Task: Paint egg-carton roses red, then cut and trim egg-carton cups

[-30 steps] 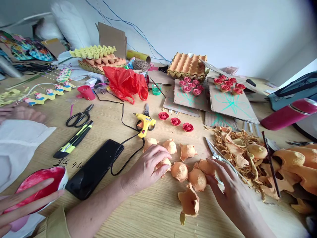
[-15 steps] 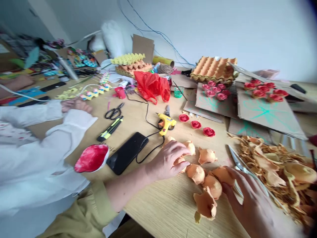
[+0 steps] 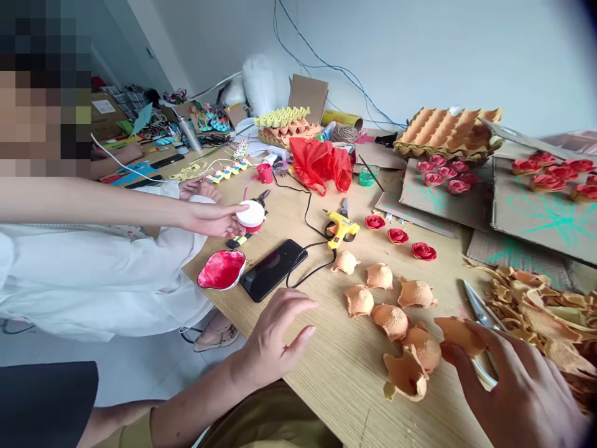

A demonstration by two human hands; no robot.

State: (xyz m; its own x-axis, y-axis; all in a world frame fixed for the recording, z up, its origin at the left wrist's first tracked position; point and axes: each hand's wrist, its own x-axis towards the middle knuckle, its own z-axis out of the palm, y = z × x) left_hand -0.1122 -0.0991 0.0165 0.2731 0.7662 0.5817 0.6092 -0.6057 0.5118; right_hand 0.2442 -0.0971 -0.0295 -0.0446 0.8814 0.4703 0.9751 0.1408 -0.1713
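Observation:
My left hand (image 3: 280, 339) hangs over the table's front edge, fingers and thumb apart, holding nothing. My right hand (image 3: 517, 386) has thumb and fingers closed on a cut egg carton cup (image 3: 459, 335), low over the table. Several more orange egg carton cups (image 3: 390, 320) with ragged edges lie between the hands, most with domes up. One open cup (image 3: 405, 375) sits nearest the front edge. Scissors (image 3: 480, 308) lie partly hidden behind my right hand, beside a heap of torn carton scraps (image 3: 536, 311).
A co-worker's hand (image 3: 217, 219) holds a small white-lidded red jar (image 3: 250, 215) at left. Nearby are a red-painted bowl (image 3: 221, 269), a black phone (image 3: 274, 269), a yellow glue gun (image 3: 341, 229) with its cord, and paper roses (image 3: 398, 236). Cardboard sheets (image 3: 541, 211) carry more roses.
My left hand has drawn back from the cups toward the table edge. The view has swung left. A co-worker's arm with the jar has come in. My right hand keeps its cup.

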